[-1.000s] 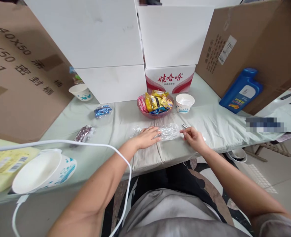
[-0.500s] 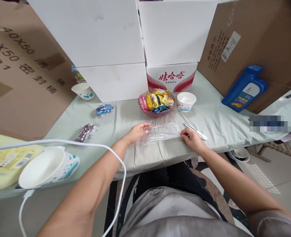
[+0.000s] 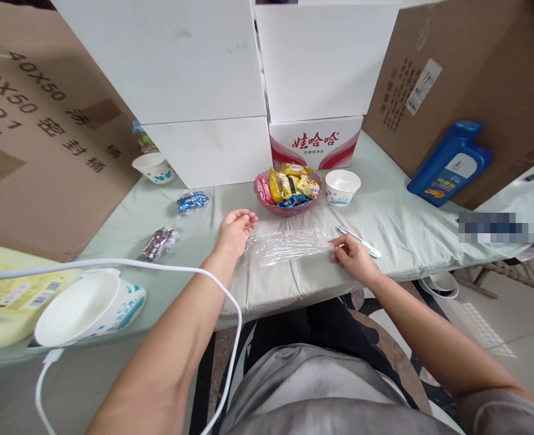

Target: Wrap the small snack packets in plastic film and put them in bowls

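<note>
A crinkled clear plastic bag (image 3: 289, 246) lies flat near the front edge of the cloth-covered table. My right hand (image 3: 352, 255) pinches the bag's right end between thumb and fingers. Just past the bag's left end is my left hand (image 3: 237, 233), raised a little, its fingers loosely bent and holding nothing. Behind the bag stands a pink bowl (image 3: 289, 210) heaped with wrapped snacks (image 3: 292, 184). A white paper cup (image 3: 342, 188) is to the right of that bowl. Beyond my right hand lies a white and silver, pen-like tool (image 3: 362, 243), possibly a utility knife.
White boxes (image 3: 208, 151) are stacked at the back, between large cardboard boxes. A blue bottle (image 3: 450, 163) leans at right. On the left are a blue packet (image 3: 193, 202), a dark packet (image 3: 158, 244), paper cups (image 3: 126, 311) and a white cable (image 3: 224, 296) crossing my left forearm.
My left hand has let go of the bag's left end and moved left and slightly up. My right hand stays at the bag's right end.
</note>
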Motion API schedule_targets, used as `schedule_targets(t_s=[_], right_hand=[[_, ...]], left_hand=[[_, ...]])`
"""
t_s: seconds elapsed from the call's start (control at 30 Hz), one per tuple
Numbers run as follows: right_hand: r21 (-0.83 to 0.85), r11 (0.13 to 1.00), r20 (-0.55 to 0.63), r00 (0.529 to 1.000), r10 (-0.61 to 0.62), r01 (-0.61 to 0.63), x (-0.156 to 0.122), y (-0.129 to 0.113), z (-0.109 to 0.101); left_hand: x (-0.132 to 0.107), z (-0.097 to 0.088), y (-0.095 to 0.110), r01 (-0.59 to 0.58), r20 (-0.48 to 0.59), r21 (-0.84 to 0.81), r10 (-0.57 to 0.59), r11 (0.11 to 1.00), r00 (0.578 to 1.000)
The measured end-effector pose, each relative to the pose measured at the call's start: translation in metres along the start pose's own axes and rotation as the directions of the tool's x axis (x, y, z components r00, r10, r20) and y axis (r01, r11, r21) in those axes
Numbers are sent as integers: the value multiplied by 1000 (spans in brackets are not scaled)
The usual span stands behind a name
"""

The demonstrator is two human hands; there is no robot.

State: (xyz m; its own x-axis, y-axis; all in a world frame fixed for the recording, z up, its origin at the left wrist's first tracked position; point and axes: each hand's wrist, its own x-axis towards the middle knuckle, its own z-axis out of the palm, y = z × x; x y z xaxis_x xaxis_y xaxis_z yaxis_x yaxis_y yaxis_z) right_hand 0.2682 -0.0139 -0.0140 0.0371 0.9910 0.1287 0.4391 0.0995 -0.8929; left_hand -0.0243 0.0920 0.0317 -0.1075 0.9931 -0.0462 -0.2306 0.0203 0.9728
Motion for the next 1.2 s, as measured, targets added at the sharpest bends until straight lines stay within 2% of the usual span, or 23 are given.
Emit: schedule_targets(t_s=[0.03,0.07,0.1,0.17,0.2,0.23,0.27,0.3,0.4,0.47,0.57,0.63,0.7,0.83,0.87,1.0,1.03,1.2], right_hand=[[1,1000,12,1000,14,-14,0,0,1],[1,1000,20,1000,17,-17,0,0,2],[-1,1000,27,1000,13,-13,0,0,2],[-10,1000,36,999,-7,7,-1,0,3],[-17,1000,37,999,-21,22,-2,0,2],[-28,999,36,999,-37,38,-3,1,2],[-37,998,35,998,-53,54,-4,1,0],[-38,997,38,997,-66,68,-5,2,-1],[6,999,121,991,-50,49,-6,2,-5],[70,997,247,969,11,-29,-4,-3,-8],[168,974,473,880,54,-149,4,-13,-14],[191,963,566,823,49,-189,11,-16,-18],[178,962,591,804,62,-205,17,-16,-24],[188,956,574,815,78,-224,21,-13,-32],[190,954,599,798,74,-232,21,-13,-32],[180,942,755,653,53,-284,22,-18,-33],[186,936,766,641,54,-300,23,-18,-33],[193,913,763,640,90,-358,28,-13,-41]], left_hand=[[-5,8,-3,-107,106,154,91,982,990],[-10,17,-6,-239,262,307,160,921,952],[-15,27,-10,-387,439,426,188,818,879],[-22,47,-19,-661,718,503,155,557,678],[-24,56,-25,-748,797,494,112,443,593],[-26,63,-30,-805,845,479,66,350,531],[-27,67,-35,-838,868,468,30,280,495],[-28,70,-41,-856,879,463,8,231,477],[-31,66,-56,-875,883,454,47,169,468],[-33,61,-62,-880,881,444,99,168,463],[-35,56,-65,-882,879,437,127,178,461],[-36,56,-66,-879,877,439,122,188,464],[-35,57,-66,-875,876,443,112,195,469],[-33,57,-66,-877,880,440,101,192,463],[-33,57,-66,-879,882,437,99,192,461],[-32,56,-65,-875,882,440,87,202,463],[-31,56,-65,-874,881,441,85,206,465],[-31,57,-63,-876,886,433,77,214,457]])
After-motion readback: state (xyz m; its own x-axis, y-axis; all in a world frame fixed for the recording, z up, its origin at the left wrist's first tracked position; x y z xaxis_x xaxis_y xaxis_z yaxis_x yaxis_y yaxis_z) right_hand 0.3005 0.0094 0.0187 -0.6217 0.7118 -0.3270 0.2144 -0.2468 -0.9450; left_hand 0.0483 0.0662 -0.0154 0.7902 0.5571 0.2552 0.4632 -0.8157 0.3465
